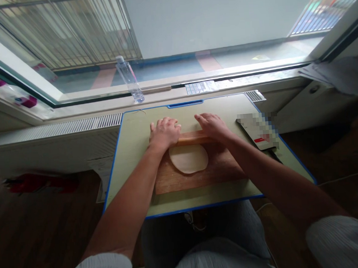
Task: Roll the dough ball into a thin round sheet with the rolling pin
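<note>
Left hand (pixel 166 133) and right hand (pixel 213 125) rest, fingers loosely outstretched, on a rolling pin (pixel 194 139) at the far edge of flat dough (pixel 189 160) on a wooden board (pixel 176 184), with a partly blurred flat object (pixel 257 134) rightward on the tabletop (pixel 125 154) and a clear bottle (pixel 130 82) on the windowsill (pixel 161 96).
</note>
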`<state>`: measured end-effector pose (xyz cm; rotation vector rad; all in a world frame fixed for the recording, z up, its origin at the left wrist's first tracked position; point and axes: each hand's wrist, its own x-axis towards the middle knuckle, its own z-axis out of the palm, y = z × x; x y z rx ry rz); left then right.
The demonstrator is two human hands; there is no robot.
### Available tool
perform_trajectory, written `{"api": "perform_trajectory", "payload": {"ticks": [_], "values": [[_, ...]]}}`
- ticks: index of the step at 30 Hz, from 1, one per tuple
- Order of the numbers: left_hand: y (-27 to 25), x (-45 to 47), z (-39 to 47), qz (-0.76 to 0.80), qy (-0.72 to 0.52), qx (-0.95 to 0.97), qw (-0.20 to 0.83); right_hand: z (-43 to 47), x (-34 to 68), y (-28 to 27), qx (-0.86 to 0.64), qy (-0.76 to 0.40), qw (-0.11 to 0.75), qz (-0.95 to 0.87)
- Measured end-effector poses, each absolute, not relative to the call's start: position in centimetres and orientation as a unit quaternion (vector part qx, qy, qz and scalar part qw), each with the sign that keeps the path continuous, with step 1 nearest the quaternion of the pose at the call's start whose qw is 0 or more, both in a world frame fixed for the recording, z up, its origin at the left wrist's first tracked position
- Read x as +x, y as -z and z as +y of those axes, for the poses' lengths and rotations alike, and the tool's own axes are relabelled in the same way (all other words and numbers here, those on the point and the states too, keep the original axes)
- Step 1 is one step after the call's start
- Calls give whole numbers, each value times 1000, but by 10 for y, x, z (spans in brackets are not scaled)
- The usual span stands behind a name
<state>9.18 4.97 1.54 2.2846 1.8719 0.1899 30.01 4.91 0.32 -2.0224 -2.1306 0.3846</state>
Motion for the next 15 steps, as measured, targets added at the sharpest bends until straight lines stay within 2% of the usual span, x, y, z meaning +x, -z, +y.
{"api": "perform_trajectory", "payload": {"ticks": [3,10,15], "values": [[-14,91,44,629,-64,770,90,42,298,-4,-696,-144,108,-695],[-16,86,24,626,-50,771,105,14,297,-19,-675,-46,70,-733],[-19,68,45,650,-38,749,124,19,310,-22,-674,-60,72,-733]]}}
